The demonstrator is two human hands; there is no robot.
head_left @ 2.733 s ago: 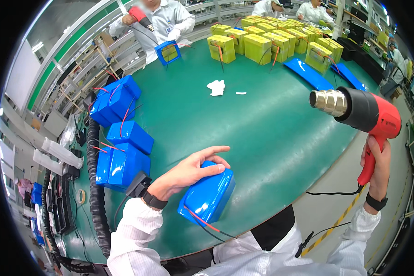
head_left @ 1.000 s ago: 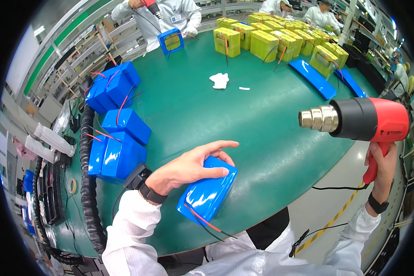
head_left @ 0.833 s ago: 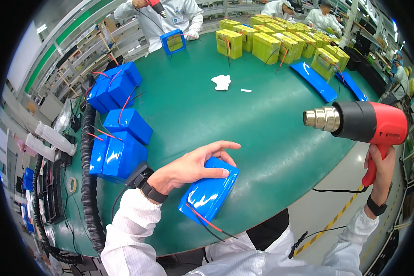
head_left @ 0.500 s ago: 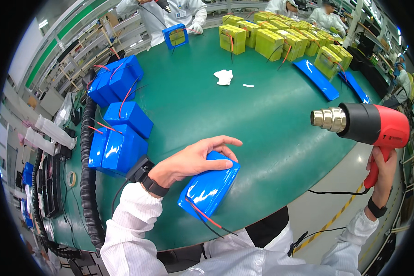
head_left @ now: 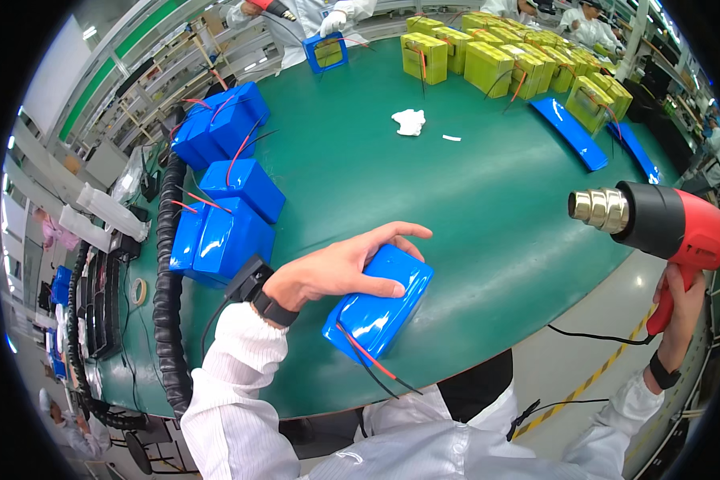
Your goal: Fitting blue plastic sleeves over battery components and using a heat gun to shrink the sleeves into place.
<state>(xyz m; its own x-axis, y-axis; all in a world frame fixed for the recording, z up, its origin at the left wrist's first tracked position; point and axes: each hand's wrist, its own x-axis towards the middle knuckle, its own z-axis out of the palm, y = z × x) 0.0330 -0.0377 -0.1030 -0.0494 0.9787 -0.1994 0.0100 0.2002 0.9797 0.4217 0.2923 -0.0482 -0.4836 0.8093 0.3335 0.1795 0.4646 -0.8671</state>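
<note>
My left hand [head_left: 340,268] grips a blue shrink-wrapped battery pack [head_left: 380,316] near the front edge of the green table. The thumb lies along the pack's top and the index finger reaches past its far side; the other fingertips are hidden behind it. A red and a black lead come out of the pack's near end. Out at the right, my right hand [head_left: 682,308] is closed around the handle of a red and black heat gun [head_left: 660,220]. Its stepped metal nozzle points left, above the table's right side and apart from the pack.
Several blue packs [head_left: 236,240] stand at the left beside a thick black corrugated hose [head_left: 170,304]. Yellow-green packs [head_left: 488,68] fill the far right, near flat blue sleeves [head_left: 570,134]. Crumpled white paper [head_left: 409,122] lies mid-table. Across the table, a person's gloved hand [head_left: 333,22] touches a framed pack [head_left: 326,52].
The whole view has shifted slightly, with the table's contents now further right and higher. My grips look the same. The co-worker's gloved hand has gone from beside their pack to its top.
</note>
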